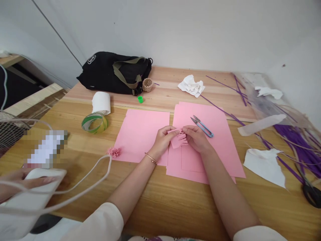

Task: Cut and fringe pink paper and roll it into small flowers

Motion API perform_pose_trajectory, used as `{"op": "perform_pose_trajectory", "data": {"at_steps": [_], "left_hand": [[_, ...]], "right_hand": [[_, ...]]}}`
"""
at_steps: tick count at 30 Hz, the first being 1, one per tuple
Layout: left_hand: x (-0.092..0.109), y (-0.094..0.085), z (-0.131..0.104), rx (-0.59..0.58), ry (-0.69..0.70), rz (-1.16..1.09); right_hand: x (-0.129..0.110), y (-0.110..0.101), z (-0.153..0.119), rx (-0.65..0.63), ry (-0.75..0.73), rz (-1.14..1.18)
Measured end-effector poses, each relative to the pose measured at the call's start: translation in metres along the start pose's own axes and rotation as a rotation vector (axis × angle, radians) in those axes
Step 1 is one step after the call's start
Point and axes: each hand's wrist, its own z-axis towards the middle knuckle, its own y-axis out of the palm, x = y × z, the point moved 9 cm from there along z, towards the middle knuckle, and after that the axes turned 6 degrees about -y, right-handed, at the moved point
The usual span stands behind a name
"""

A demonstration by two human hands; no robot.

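Observation:
My left hand (164,140) pinches the uncut end of a small fringed strip of pink paper (176,142). At the fringed side, my right hand (197,138) has its thumb and fingers closed on the cut ends. Both hands are above the pink paper sheets (208,115) on the table. Blue thread snips (203,127) lie on the sheets, just beyond my right hand. Another pink sheet (145,130) lies on the left, with a curled pink paper fringe flower (114,152) at its near left corner.
Left are a tape roll (94,123), a paper roll (101,102) and another person's hand (27,180) with a white device and cable. A black bag (112,72), small woven basket (147,84) and green cap (140,99) stand behind. Purple strips (298,140) and black-handled scissors (311,194) lie right.

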Motion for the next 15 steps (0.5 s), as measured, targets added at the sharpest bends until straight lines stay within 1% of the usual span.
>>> {"op": "perform_pose_trajectory", "data": {"at_steps": [10, 15], "left_hand": [[-0.0021, -0.0011, 0.0011, -0.006, 0.001, -0.017], [-0.0025, -0.0010, 0.0014, -0.011, -0.004, -0.018]], "right_hand": [[-0.0007, -0.0008, 0.0005, 0.005, -0.010, 0.019], [-0.0005, 0.0010, 0.0006, -0.018, -0.003, 0.016]]}}
